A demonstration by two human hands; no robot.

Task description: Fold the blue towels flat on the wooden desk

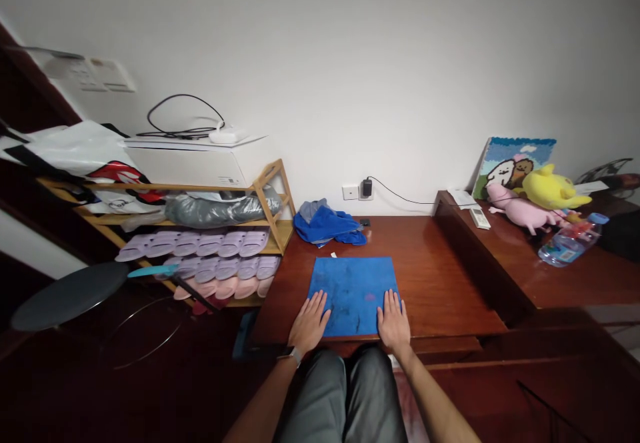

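Observation:
A blue cloth (350, 290) with dark stains lies spread flat on the reddish-brown wooden desk (435, 283). My left hand (309, 322) rests palm down over its left edge, fingers stretched out. Over the right edge lies my right hand (393, 322), also flat with its fingers extended. Neither hand grips anything. Behind the spread cloth, near the wall, sits a crumpled blue and grey cloth (327, 223), apart from both hands.
To the left, a wooden rack (280, 196) holds several slippers (200, 243) and a white box (190, 163). Farther left stands a round stool (70, 295). On the raised right surface are plush toys (550, 190), a plastic bottle (567, 246) and a remote (480, 218).

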